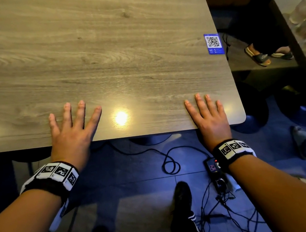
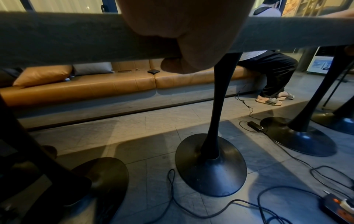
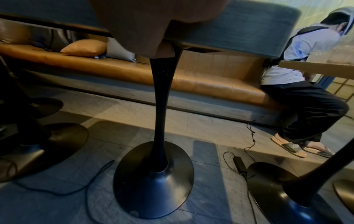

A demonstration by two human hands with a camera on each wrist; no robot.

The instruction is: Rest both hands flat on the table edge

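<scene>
We note both hands flat and spread on the counter [image 1: 97, 54] at its near edge, left hand [image 1: 71, 129] toward the middle, right hand [image 1: 209, 118] by the near right corner, well apart, gripping nothing; only a QR card [image 1: 213, 44] lies at the right edge, so nothing looks begun.

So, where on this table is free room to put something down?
The table is bare beyond both hands, and between the left hand and right hand. Only the QR sticker occupies the right edge.
</scene>
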